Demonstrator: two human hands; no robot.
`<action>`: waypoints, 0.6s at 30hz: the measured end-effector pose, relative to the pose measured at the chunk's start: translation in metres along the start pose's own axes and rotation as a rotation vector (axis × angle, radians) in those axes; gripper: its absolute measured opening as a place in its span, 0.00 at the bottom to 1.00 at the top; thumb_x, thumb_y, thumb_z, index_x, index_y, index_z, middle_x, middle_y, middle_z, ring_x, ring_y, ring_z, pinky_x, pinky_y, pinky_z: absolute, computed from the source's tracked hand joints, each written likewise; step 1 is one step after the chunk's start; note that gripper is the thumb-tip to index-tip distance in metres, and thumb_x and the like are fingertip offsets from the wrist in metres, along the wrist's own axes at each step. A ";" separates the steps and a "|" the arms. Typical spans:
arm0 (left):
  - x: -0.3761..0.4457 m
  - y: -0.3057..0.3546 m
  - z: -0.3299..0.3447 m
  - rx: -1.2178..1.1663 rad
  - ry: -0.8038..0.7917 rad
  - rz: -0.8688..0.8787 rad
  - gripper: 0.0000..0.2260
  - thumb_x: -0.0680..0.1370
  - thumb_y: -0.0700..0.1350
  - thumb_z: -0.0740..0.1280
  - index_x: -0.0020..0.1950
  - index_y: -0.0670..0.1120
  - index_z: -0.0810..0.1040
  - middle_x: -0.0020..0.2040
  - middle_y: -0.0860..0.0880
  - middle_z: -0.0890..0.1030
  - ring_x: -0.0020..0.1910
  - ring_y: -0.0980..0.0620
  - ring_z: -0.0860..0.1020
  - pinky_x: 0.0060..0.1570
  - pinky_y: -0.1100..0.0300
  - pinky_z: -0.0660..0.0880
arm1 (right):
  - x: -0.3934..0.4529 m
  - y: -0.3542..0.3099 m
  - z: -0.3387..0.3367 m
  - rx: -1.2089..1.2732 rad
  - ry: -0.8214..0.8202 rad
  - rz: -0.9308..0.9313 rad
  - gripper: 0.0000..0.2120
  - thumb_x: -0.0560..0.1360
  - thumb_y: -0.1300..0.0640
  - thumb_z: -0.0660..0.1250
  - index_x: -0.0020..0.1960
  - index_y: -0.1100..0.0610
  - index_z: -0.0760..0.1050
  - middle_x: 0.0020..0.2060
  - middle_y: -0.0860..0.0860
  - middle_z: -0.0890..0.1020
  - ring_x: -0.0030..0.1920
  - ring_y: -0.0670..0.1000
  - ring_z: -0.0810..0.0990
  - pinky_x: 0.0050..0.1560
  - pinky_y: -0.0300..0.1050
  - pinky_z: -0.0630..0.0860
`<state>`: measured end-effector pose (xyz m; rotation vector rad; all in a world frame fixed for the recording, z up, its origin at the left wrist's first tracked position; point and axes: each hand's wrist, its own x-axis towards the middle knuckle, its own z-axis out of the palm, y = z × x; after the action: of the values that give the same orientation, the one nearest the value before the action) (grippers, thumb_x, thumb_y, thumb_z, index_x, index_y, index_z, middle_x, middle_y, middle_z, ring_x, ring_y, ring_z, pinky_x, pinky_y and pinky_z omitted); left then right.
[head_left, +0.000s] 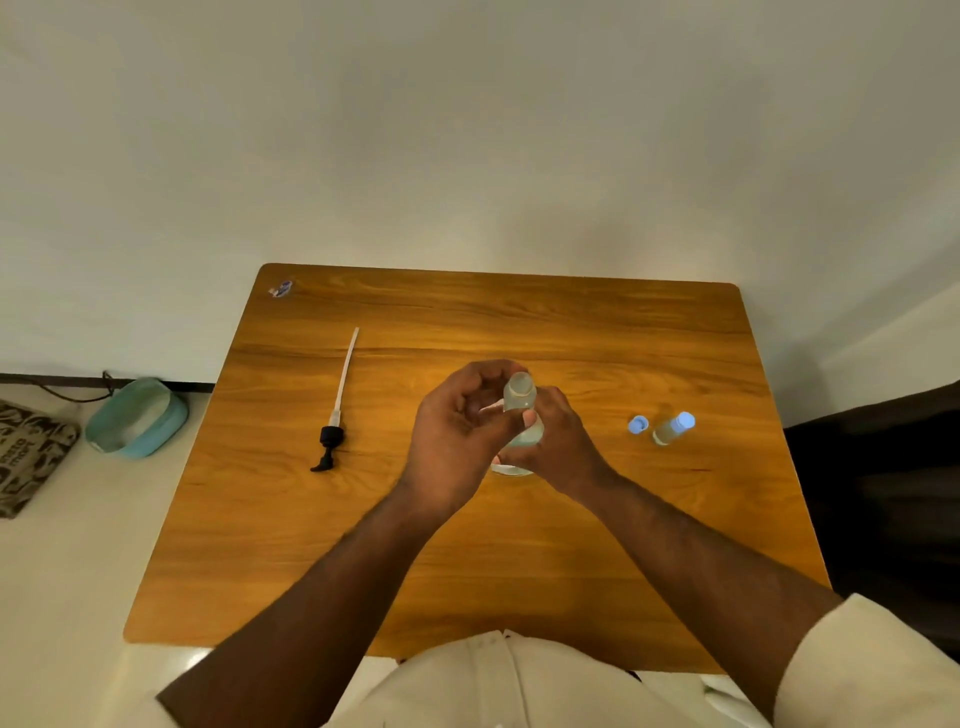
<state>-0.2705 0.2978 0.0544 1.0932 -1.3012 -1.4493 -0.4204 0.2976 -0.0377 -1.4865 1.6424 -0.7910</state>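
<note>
The black pump head with its long white tube (332, 436) lies toward the wooden tabletop's (519, 571) left edge, tube pointing at the far edge, nearer my left hand (457, 436). That hand curls at the neck of the clear plastic bottle (519, 395), thumb on its shoulder. My right hand (558, 441) wraps its body. The bottle stands roughly upright mid-table, uncapped, and my fingers hide its lower half. A loose blue cap (638, 424) and a small blue-capped bottle (674, 428) sit toward the right edge.

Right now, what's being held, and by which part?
A clear bottle: right hand wraps its body, left hand grips it just below the neck.
</note>
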 end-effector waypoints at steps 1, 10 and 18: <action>0.001 -0.003 0.002 0.009 0.006 -0.008 0.16 0.70 0.29 0.73 0.56 0.40 0.79 0.53 0.43 0.83 0.55 0.45 0.82 0.56 0.40 0.79 | 0.001 0.002 0.000 0.006 0.010 0.012 0.36 0.59 0.55 0.81 0.64 0.49 0.71 0.58 0.47 0.72 0.58 0.47 0.72 0.54 0.41 0.72; 0.003 -0.013 0.035 -0.012 0.046 -0.018 0.16 0.70 0.28 0.73 0.56 0.38 0.79 0.52 0.39 0.83 0.52 0.44 0.83 0.48 0.50 0.81 | 0.002 0.053 -0.072 -0.363 -0.259 0.263 0.57 0.60 0.50 0.81 0.77 0.43 0.46 0.77 0.53 0.46 0.75 0.58 0.52 0.70 0.55 0.63; -0.008 -0.022 0.069 0.006 0.089 -0.025 0.15 0.70 0.30 0.74 0.55 0.40 0.79 0.50 0.45 0.84 0.50 0.50 0.82 0.49 0.53 0.80 | 0.025 0.127 -0.084 -0.582 -0.214 0.476 0.28 0.74 0.61 0.66 0.72 0.54 0.62 0.72 0.63 0.56 0.63 0.62 0.72 0.59 0.48 0.72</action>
<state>-0.3369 0.3226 0.0370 1.1683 -1.2340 -1.3996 -0.5585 0.2846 -0.1058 -1.3895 2.0388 0.1202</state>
